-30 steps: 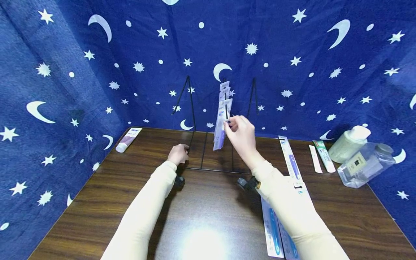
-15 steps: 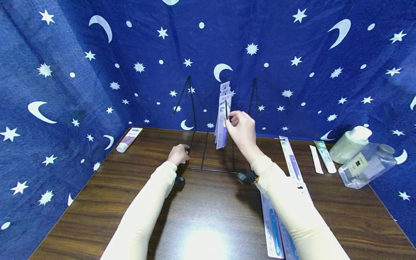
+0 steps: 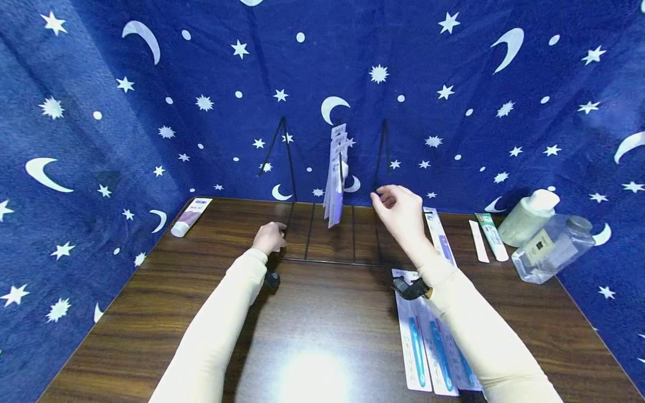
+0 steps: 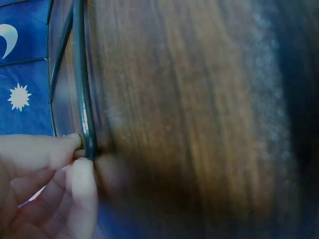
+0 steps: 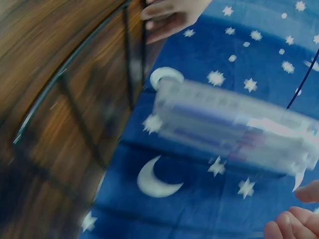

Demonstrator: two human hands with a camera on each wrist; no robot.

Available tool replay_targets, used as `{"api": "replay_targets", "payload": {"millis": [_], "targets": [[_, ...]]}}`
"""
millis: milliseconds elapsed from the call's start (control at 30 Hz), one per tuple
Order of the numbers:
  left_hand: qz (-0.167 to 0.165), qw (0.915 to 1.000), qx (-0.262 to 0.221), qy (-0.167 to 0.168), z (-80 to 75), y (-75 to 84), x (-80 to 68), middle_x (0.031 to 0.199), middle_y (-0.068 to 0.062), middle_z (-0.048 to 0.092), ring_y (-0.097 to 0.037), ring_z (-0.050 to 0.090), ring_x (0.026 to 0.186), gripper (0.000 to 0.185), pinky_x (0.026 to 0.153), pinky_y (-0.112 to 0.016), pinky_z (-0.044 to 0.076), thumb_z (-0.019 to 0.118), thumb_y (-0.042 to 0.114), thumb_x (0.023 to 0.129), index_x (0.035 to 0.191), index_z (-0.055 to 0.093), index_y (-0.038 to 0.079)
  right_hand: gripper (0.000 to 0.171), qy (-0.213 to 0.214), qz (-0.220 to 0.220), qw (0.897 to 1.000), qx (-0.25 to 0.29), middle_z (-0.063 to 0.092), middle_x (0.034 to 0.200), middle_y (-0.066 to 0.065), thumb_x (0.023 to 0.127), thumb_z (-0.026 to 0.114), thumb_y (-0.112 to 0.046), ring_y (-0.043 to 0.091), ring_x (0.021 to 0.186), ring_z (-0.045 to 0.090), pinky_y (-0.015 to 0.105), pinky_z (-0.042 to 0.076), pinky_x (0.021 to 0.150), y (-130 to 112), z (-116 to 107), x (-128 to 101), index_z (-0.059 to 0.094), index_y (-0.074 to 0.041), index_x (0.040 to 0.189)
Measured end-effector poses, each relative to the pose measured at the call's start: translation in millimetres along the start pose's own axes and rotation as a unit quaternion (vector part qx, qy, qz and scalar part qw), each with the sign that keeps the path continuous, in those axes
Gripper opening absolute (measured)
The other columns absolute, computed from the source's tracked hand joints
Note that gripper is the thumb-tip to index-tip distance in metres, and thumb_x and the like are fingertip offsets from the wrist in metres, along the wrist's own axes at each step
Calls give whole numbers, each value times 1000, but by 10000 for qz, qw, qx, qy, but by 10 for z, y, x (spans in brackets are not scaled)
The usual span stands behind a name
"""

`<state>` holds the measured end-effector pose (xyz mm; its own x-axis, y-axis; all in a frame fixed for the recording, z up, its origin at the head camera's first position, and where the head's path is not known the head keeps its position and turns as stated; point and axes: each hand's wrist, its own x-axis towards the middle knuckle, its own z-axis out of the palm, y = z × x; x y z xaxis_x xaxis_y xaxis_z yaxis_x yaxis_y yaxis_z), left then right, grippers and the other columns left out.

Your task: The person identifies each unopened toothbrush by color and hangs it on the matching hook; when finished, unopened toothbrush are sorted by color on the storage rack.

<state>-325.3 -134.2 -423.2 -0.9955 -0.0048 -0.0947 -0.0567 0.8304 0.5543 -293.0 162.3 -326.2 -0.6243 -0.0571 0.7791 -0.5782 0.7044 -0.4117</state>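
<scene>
Toothbrush packs (image 3: pixel 335 182) hang on the hook of the black wire rack (image 3: pixel 332 246), long axis vertical, header cards up, bottoms just above the rack's base grid. Right hand (image 3: pixel 400 210) is just right of the packs, off them, fingers loosely spread, holding nothing. Left hand (image 3: pixel 270 237) sits at the rack's front-left corner, thumb and finger pinching the base wire. More packs (image 3: pixel 428 347) lie flat front-right of the rack, long axes running front to back. Tube (image 3: pixel 190 216) left of the rack, bottles (image 3: pixel 546 235) far right.
</scene>
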Motion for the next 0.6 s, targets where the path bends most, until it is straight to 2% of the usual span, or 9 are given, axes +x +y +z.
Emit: {"api": "replay_targets", "payload": {"millis": [233,300,433,533,600], "targets": [[59,9998,163,66,-6,-23,26,75,-1,61,-9,60,53,53,58,-23,54,61,-2,72,124,60,1,13,-40,153,9983,-556,67,69,15,79,70,-8,27,57,63,25,43,56,546,-363,-182,69,4,83],[15,10000,64,55,-10,-30,34,74,0,59,-8,57,52,53,56,-22,53,61,-3,72,125,60,1,13,-125,332,9967,-726,67,69,16,80,68,-8,29,58,63,24,42,57,729,-464,-235,69,5,84],[29,10000,7,27,-13,-30,33,73,0,59,-7,56,51,52,55,-22,53,61,-3,72,124,60,0,15,-480,662,9918,-978,68,70,16,81,65,-9,27,59,63,16,38,55,1043,-625,-315,70,5,85],[26,10000,-37,-3,-5,-26,39,72,0,58,-8,57,51,52,55,-22,53,61,-3,73,124,59,-1,17,-747,892,9874,-1072,68,70,17,81,66,-11,26,60,63,17,40,54,1239,-712,-374,70,5,85],[-42,9999,-92,-71,16,-26,50,73,1,57,-6,55,51,52,53,-20,52,60,-3,74,126,58,0,19,-920,1082,9826,-1194,68,70,18,80,67,-13,28,61,63,25,43,55,1378,-752,-436,70,5,85]]}}
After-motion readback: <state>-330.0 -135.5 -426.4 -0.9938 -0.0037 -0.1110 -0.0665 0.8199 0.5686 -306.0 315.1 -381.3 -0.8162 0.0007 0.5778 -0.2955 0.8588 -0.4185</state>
